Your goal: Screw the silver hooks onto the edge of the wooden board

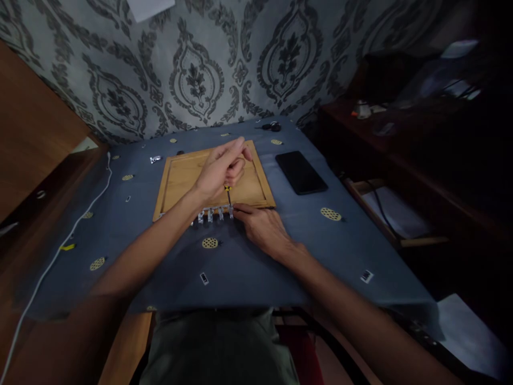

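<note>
My left hand is closed above a wooden board, fingers wrapped round a screwdriver. Only the yellow and black end of its handle and the thin shaft show, pointing down at the board's near edge. Along that edge sits a row of several small shiny metal clips. The screwdriver tip meets the rightmost clip. Low over the tablecloth, my right hand pinches this clip from the right with its fingertips. Part of the row is hidden behind my left forearm.
A black phone lies right of the board, and keys lie near the wall. One loose metal clip is left of the board. A white cable runs down the left side of the blue tablecloth. An open drawer stands at the right.
</note>
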